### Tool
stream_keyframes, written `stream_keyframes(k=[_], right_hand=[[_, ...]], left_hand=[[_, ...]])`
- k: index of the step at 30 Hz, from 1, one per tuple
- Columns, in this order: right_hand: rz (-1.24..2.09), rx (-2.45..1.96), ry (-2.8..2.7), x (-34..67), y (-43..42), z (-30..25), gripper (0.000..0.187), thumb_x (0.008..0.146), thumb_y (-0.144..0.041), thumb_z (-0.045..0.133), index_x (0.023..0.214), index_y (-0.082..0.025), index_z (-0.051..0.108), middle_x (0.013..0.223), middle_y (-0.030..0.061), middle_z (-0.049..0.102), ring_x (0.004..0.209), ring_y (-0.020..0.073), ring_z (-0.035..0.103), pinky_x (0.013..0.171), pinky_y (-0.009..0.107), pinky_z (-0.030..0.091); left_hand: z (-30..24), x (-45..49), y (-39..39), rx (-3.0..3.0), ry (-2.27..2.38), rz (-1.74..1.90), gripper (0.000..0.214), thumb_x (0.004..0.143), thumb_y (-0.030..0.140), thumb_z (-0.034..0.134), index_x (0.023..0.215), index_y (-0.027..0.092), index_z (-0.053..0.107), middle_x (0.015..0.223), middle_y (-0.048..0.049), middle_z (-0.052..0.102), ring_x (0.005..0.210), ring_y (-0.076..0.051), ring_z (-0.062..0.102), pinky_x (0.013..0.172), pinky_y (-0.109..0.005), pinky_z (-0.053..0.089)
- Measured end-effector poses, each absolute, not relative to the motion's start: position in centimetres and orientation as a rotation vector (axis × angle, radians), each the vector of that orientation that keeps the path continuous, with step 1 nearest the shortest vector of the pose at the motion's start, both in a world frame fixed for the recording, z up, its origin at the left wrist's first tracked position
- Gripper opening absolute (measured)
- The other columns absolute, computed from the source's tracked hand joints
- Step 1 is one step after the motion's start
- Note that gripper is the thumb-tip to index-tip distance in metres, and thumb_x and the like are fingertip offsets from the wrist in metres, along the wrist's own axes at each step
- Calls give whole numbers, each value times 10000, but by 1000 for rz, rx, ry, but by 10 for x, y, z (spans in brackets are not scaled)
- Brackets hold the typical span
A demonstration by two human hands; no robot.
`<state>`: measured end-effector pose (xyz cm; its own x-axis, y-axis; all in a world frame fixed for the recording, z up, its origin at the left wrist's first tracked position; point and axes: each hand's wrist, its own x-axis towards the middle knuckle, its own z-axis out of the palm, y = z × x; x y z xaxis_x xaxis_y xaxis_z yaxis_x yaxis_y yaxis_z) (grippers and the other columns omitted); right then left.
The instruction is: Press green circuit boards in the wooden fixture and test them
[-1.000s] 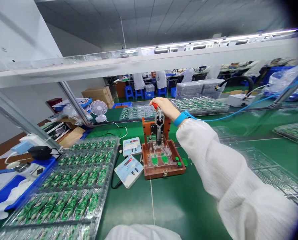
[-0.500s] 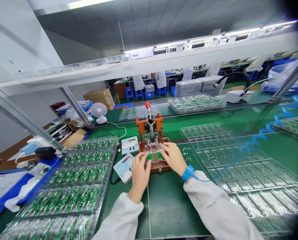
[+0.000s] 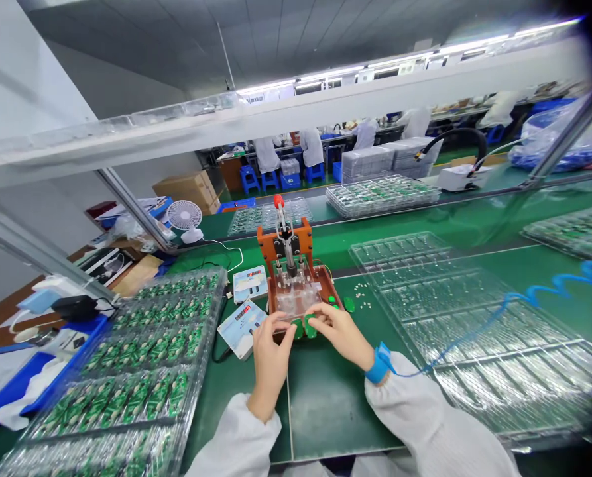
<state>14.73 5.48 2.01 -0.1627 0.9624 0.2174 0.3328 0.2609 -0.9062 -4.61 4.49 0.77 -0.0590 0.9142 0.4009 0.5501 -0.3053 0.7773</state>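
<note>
A brown test fixture [image 3: 296, 288] with an upright red-knobbed lever [image 3: 279, 201] stands on the green bench. My left hand [image 3: 270, 354] pinches a small green circuit board [image 3: 298, 329] at the fixture's front edge. My right hand [image 3: 338, 333], with a blue wrist strap [image 3: 378, 363], pinches a second green circuit board [image 3: 309, 325] beside it. Both boards are just off the front of the fixture. Two meter boxes [image 3: 240, 326] lie to the left of the fixture.
Clear trays of green boards [image 3: 141, 371] fill the left of the bench. Empty clear trays [image 3: 465, 318] cover the right, crossed by a blue coiled cord [image 3: 539, 291]. A small white fan [image 3: 183, 217] and stacked trays [image 3: 380, 193] stand behind. Other people sit at far benches.
My right hand left the lever and came down to the fixture. Both hands now draw the two green boards toward me, off the fixture's front.
</note>
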Motion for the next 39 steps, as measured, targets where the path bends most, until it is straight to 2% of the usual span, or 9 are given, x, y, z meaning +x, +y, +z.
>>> stream_keyframes(k=[4, 9, 12, 15, 22, 26, 29, 32, 39], right_hand=[[1019, -1200, -1616, 141, 25, 18, 144, 930, -298, 580, 992, -200, 665, 907, 28, 741, 825, 176, 703, 739, 280, 546], [990, -1415, -1564, 183, -31, 26, 121, 906, -295, 603, 953, -254, 706, 776, -21, 727, 685, 181, 669, 647, 295, 528], [860, -1648, -1444, 240, -74, 31, 197, 935, -387, 559, 995, -262, 700, 891, 11, 748, 772, 208, 692, 705, 325, 548], [710, -1867, -1300, 299, -110, 29, 316, 945, -471, 507, 1067, -229, 669, 976, 63, 746, 864, 233, 699, 786, 356, 553], [743, -2044, -1377, 338, -137, 8, 332, 918, -474, 534, 1021, -248, 756, 784, 25, 757, 694, 225, 697, 673, 335, 548], [735, -2036, -1470, 339, -132, 7, 320, 928, -456, 546, 1092, -287, 763, 945, 33, 775, 754, 220, 711, 721, 332, 559], [631, -2032, -1496, 341, -119, 4, 306, 927, -444, 545, 1122, -271, 705, 972, 52, 722, 752, 201, 678, 720, 322, 547], [481, -2064, -1491, 340, -108, -1, 220, 912, -456, 564, 941, -250, 638, 811, 18, 612, 686, 187, 596, 648, 299, 477], [234, -2042, -1354, 300, -102, 12, 436, 952, -593, 544, 729, -241, 417, 574, -84, 328, 493, 121, 361, 525, 251, 322]], left_hand=[[-1, -42, 24, 1878, 1421, 1236, 182, 913, 400, 656, 868, 228, 694, 859, -47, 728, 830, -243, 688, 807, -389, 539], [-21, -47, 7, 1983, 1293, 1225, 231, 959, 416, 574, 1042, 260, 723, 1040, -64, 756, 982, -256, 715, 899, -393, 568], [-36, -53, 6, 2025, 1348, 1130, 275, 959, 459, 564, 1079, 259, 710, 1098, -62, 756, 984, -261, 721, 863, -386, 583], [-44, -55, 8, 2030, 1341, 1061, 300, 964, 481, 557, 1074, 240, 698, 1124, -68, 749, 975, -252, 725, 832, -359, 589], [-44, -50, 10, 2108, 1249, 1012, 265, 974, 442, 556, 1070, 242, 702, 1128, -62, 742, 988, -235, 726, 820, -321, 589], [-46, -52, 13, 2121, 1260, 1049, 224, 978, 409, 561, 1052, 249, 699, 1119, -46, 741, 1014, -226, 719, 863, -321, 573], [-47, -55, 14, 2116, 1280, 1051, 211, 976, 407, 564, 1015, 252, 702, 1122, -45, 737, 1026, -230, 714, 900, -341, 557], [-46, -56, 14, 2105, 1291, 1043, 218, 975, 406, 556, 982, 256, 714, 1126, -47, 737, 1040, -236, 712, 904, -351, 553], [-31, -47, 9, 1945, 1265, 1124, 196, 936, 388, 597, 882, 222, 686, 932, -63, 742, 869, -249, 713, 783, -357, 569]])
